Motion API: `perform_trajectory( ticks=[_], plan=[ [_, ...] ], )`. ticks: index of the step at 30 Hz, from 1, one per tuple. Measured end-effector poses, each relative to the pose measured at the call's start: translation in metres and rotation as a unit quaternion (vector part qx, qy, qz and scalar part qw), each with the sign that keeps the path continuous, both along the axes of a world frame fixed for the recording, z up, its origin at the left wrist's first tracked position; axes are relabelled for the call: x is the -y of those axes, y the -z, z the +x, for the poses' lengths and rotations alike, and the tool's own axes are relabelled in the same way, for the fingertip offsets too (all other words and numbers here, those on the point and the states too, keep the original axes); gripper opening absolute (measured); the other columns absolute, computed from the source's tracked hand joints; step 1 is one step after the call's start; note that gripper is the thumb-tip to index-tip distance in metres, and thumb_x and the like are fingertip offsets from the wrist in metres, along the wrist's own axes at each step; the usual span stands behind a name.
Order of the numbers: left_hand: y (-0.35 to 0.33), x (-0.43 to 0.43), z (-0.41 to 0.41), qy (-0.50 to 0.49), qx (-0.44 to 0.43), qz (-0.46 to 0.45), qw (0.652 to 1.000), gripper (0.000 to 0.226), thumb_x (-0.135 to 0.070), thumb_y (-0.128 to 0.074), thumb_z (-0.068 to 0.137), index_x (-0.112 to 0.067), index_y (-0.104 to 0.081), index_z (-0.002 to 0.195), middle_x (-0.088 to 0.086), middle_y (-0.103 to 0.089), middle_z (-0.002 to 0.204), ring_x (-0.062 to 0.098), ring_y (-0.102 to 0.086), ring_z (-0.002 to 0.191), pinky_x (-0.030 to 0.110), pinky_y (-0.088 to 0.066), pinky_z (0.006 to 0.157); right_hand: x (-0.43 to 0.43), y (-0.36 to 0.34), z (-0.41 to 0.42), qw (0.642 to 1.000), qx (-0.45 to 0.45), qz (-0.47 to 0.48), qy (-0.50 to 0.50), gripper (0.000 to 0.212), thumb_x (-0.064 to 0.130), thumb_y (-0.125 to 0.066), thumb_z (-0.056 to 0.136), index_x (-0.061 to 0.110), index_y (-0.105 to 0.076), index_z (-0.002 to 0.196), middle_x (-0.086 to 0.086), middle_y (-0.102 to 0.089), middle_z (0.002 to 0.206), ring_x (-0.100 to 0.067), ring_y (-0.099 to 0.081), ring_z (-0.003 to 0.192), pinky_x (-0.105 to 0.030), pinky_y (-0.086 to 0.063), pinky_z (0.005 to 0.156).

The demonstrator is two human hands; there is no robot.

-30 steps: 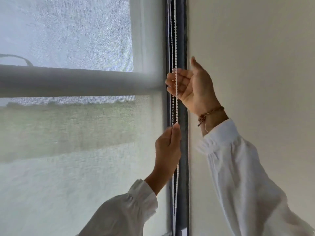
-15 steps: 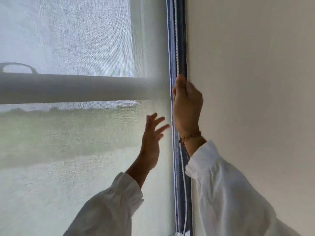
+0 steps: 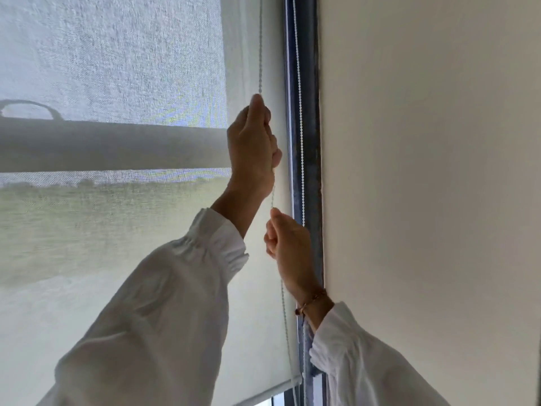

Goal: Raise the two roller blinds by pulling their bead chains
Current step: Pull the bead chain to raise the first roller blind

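A translucent white roller blind point(image 3: 117, 230) covers the window. Its bottom bar point(image 3: 263, 394) shows at the lower edge, with a strip of glass below it. A white bead chain point(image 3: 260, 39) hangs in front of the blind near its right side. My left hand point(image 3: 251, 145) is shut on this chain, high up. My right hand point(image 3: 288, 244) is shut on the same chain just below it. A second strand of chain point(image 3: 299, 112) runs along the dark window frame point(image 3: 307, 142).
A plain cream wall point(image 3: 424, 171) fills the right half of the view, right beside the frame. Through the blind a horizontal rail point(image 3: 102, 148) shows as a grey band. Both of my arms wear white sleeves.
My left hand was open and off the chain; it has risen and closed on it above my right. My right hand has pulled down. The blind's bottom bar has come into view.
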State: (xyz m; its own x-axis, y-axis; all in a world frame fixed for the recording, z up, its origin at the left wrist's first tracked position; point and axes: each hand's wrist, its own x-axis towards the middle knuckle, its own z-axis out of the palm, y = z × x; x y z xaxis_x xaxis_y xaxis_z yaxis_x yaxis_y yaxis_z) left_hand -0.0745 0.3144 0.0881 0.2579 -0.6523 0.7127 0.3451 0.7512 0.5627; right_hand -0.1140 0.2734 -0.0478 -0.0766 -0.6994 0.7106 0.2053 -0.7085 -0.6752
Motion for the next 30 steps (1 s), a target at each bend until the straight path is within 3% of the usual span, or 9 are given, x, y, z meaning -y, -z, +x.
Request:
perform_trajectory(
  ticks=[4,8,11,14,18,22,26,28,30],
  plan=[
    [0.014,0.009,-0.005,-0.141,0.038,-0.061,0.987,0.042,-0.033,-0.042,0.092,-0.024,-0.037,0.051,-0.008,-0.030,0.040,0.015,-0.025,0.041,0.027,-0.022,0.046,0.004,-0.034,-0.022,0.992,0.039,0.106,-0.050,0.048,0.040,-0.026,0.098,0.019,-0.058,0.068,0.011,-0.064,0.053,-0.007,-0.057,0.057,-0.031,-0.041,0.068],
    [0.070,0.013,-0.019,-0.179,0.123,-0.043,0.975,0.035,-0.035,-0.041,0.090,-0.026,-0.054,0.059,-0.009,-0.045,0.049,0.010,-0.043,0.049,0.031,-0.037,0.051,-0.008,-0.087,-0.044,0.993,0.049,0.069,-0.081,0.049,0.045,-0.026,0.097,0.014,-0.062,0.082,-0.007,-0.067,0.087,-0.022,-0.062,0.086,-0.036,-0.045,0.080],
    [0.132,0.016,-0.024,-0.184,0.185,-0.018,0.965,0.038,-0.025,-0.041,0.095,-0.028,-0.043,0.057,-0.010,-0.040,0.048,0.003,-0.036,0.044,0.022,-0.031,0.045,-0.019,-0.124,-0.052,0.993,0.036,0.053,-0.099,0.038,0.042,-0.037,0.094,0.013,-0.060,0.083,-0.001,-0.066,0.070,-0.016,-0.065,0.064,-0.029,-0.050,0.063],
    [0.174,0.022,-0.022,-0.167,0.214,-0.001,0.963,0.044,-0.018,-0.043,0.095,-0.031,-0.038,0.053,-0.010,-0.037,0.044,0.004,-0.028,0.043,0.027,-0.025,0.044,-0.024,-0.139,-0.042,0.997,0.056,0.058,-0.021,0.041,0.039,-0.044,0.093,0.015,-0.050,0.060,0.004,-0.043,0.043,-0.011,-0.037,0.034,-0.020,-0.030,0.040],
    [0.173,0.025,-0.015,-0.058,0.211,0.055,0.974,0.042,-0.016,-0.041,0.096,-0.023,-0.038,0.055,-0.012,-0.036,0.044,0.003,-0.027,0.042,0.022,-0.025,0.044,-0.022,-0.129,-0.025,0.982,0.067,-0.054,0.166,0.051,0.034,-0.043,0.093,0.018,-0.030,0.047,0.005,-0.029,0.041,-0.018,-0.026,0.044,-0.033,-0.027,0.051],
    [0.145,0.034,0.001,0.070,0.154,0.114,0.979,0.047,-0.033,-0.027,0.098,-0.016,-0.043,0.057,-0.008,-0.041,0.044,0.008,-0.037,0.043,0.025,-0.034,0.050,-0.036,-0.124,-0.027,0.955,0.068,-0.144,0.252,0.049,0.027,-0.043,0.095,0.017,-0.028,0.050,0.004,-0.030,0.045,-0.011,-0.027,0.045,-0.029,-0.029,0.051],
    [0.111,0.032,0.011,0.037,0.154,0.108,0.981,0.053,-0.047,-0.018,0.094,-0.016,-0.060,0.085,0.001,-0.062,0.074,0.013,-0.060,0.071,0.026,-0.047,0.072,-0.038,-0.073,-0.020,0.942,0.050,-0.179,0.278,0.040,0.023,-0.044,0.093,0.013,-0.043,0.054,0.006,-0.035,0.045,-0.006,-0.035,0.040,-0.012,-0.026,0.043],
    [0.086,0.027,0.015,0.019,0.168,0.054,0.984,0.050,-0.042,-0.020,0.096,-0.013,-0.060,0.091,0.002,-0.063,0.080,0.015,-0.061,0.078,0.026,-0.047,0.074,-0.035,-0.037,-0.011,0.949,0.043,-0.174,0.258,0.036,0.026,-0.044,0.092,0.015,-0.050,0.057,0.010,-0.040,0.046,-0.003,-0.040,0.041,-0.010,-0.028,0.041],
    [0.057,0.019,0.019,-0.004,0.174,0.012,0.985,0.042,-0.037,-0.025,0.098,-0.014,-0.060,0.089,0.002,-0.063,0.079,0.015,-0.061,0.076,0.024,-0.050,0.073,-0.034,0.001,0.002,0.956,0.030,-0.165,0.241,0.039,0.041,-0.043,0.092,0.029,-0.041,0.055,0.015,-0.033,0.043,-0.002,-0.035,0.039,-0.013,-0.023,0.040]
  ],
)
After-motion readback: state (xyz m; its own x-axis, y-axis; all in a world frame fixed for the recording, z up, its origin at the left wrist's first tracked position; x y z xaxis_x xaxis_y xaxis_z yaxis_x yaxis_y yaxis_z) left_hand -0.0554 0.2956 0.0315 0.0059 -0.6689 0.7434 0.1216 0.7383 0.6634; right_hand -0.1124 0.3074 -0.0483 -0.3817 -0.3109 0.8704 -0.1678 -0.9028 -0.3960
